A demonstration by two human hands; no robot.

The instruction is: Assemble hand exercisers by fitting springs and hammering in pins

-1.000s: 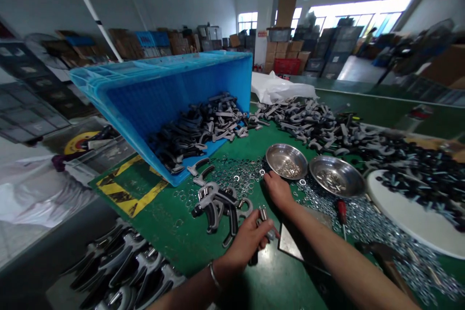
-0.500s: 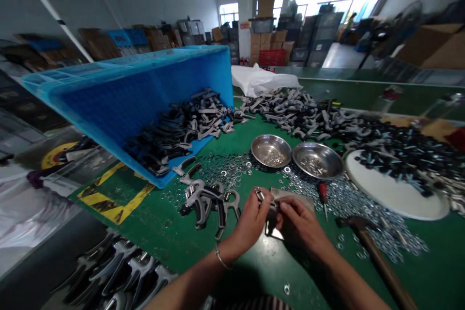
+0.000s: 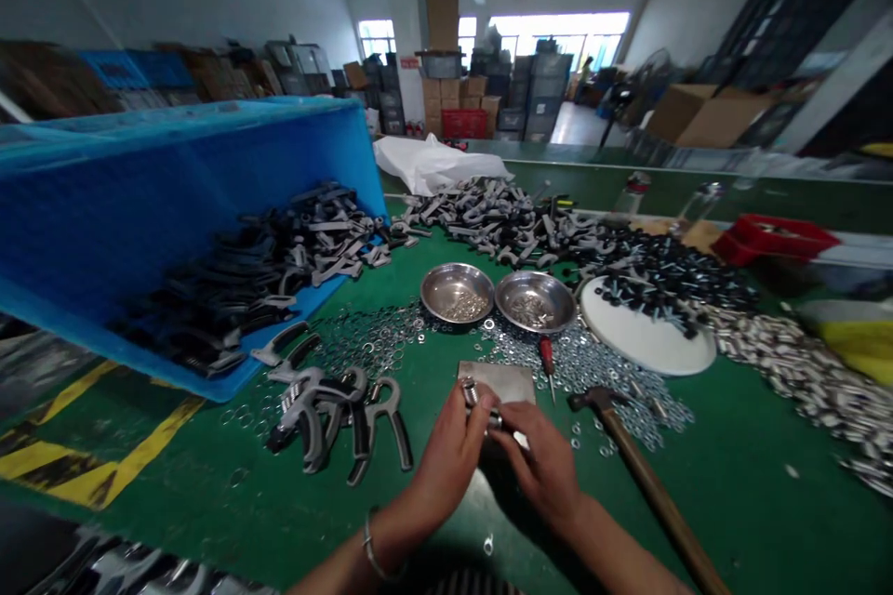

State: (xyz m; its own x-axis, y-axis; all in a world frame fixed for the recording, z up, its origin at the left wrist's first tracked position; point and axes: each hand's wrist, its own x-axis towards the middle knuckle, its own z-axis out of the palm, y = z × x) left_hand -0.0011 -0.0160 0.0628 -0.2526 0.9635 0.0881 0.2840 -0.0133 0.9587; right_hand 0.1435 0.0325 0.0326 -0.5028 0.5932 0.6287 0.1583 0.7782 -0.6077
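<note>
My left hand (image 3: 452,442) is closed around a spring clamp (image 3: 470,390), whose shiny coil shows above the thumb; most of its body is hidden by my fingers. My right hand (image 3: 548,465) meets it from the right, with thumb and fingertips pressed at the same piece. Just beyond them a flat metal plate (image 3: 513,381) lies on the green table (image 3: 433,530). Several assembled grey-and-black clamps (image 3: 335,418) are heaped to the left of my hands. Two steel bowls, the left bowl (image 3: 457,274) and the right bowl (image 3: 536,284), hold small metal parts.
A blue crate (image 3: 279,144) full of handles lies on its side at left. Loose nuts and washers (image 3: 614,418) spread around a red screwdriver (image 3: 546,355) and a hammer (image 3: 648,474). A white lid (image 3: 628,339) bears black-headed bolts. More clamp parts (image 3: 488,214) are piled behind.
My view has turned to the right, so the crate and bowls sit further left and a red tray shows at right. Both hands stay together at the spring clamp.
</note>
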